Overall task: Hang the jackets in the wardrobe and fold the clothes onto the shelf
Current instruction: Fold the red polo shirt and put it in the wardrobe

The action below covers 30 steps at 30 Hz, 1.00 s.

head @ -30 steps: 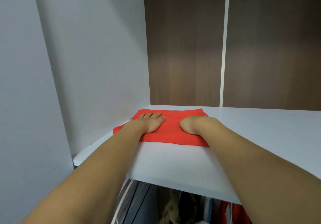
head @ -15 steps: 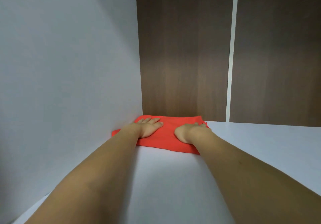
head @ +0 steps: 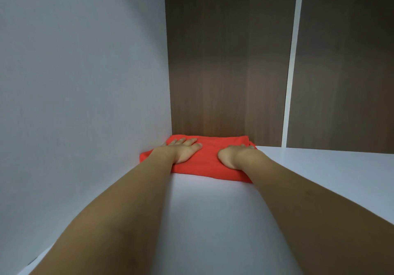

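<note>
A folded red garment [head: 210,157] lies flat on the white shelf [head: 298,178], pushed into the back left corner against the white side wall and the brown back panel. My left hand [head: 185,149] rests palm down on its left half, fingers spread. On the garment's right half my right hand [head: 234,155] presses down, its fingers bent over the right edge and partly hidden.
The white side wall [head: 85,104] closes the left. A brown wooden back panel [head: 230,61] with a white vertical strip [head: 292,72] stands behind. The shelf runs on to the right of the garment.
Both hands have slid the red garment deeper along the shelf until it meets the back panel and side wall. The view has moved inward; the shelf's front edge and hanging clothes below are gone from sight.
</note>
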### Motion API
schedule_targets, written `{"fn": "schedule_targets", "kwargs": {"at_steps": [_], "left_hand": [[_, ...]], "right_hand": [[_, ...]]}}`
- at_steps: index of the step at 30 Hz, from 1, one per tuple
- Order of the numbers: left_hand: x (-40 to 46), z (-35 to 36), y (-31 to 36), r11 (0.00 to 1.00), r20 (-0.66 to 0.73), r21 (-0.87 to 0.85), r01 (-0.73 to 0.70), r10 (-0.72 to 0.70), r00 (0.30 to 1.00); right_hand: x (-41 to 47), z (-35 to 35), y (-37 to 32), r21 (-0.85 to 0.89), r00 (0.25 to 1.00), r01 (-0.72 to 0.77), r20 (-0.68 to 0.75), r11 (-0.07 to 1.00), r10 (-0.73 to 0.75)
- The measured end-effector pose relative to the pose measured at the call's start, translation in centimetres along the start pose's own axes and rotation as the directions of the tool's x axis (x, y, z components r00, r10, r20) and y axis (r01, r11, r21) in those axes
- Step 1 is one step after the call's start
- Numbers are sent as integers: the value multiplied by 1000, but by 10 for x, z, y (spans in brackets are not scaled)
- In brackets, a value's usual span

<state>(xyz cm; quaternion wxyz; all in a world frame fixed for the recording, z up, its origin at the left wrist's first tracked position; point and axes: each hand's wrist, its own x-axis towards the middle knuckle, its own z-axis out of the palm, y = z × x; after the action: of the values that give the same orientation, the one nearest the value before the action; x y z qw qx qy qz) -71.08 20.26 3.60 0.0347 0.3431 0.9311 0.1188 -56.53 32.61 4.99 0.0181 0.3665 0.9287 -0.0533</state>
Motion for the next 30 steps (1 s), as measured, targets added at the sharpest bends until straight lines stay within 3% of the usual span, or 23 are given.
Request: {"fn": "schedule_targets", "kwargs": {"at_steps": [4, 8, 12, 15, 22, 30], "left_hand": [[-2, 0, 2, 1000, -18, 7, -4, 4, 1000], [-18, -4, 7, 1000, -159, 20, -2, 6, 987], [-56, -14, 9, 993, -281, 79, 86, -60, 958], [-95, -23, 10, 995, -294, 27, 92, -80, 952], [-182, -28, 34, 999, -365, 38, -34, 46, 930], [-264, -27, 99, 947, -473, 45, -317, 300, 829]], "right_hand": [[-1, 0, 1, 40, 1000, 3, -1, 999, -2], [-13, -3, 3, 151, 999, 26, -33, 988, -21], [-37, -11, 14, 341, 956, 143, -292, 929, -40], [-69, -12, 20, 301, 900, 232, -426, 925, -87], [-154, -17, 51, 245, 842, 430, -456, 869, -288], [-267, -39, 114, 226, 845, 287, -517, 931, -135]]}}
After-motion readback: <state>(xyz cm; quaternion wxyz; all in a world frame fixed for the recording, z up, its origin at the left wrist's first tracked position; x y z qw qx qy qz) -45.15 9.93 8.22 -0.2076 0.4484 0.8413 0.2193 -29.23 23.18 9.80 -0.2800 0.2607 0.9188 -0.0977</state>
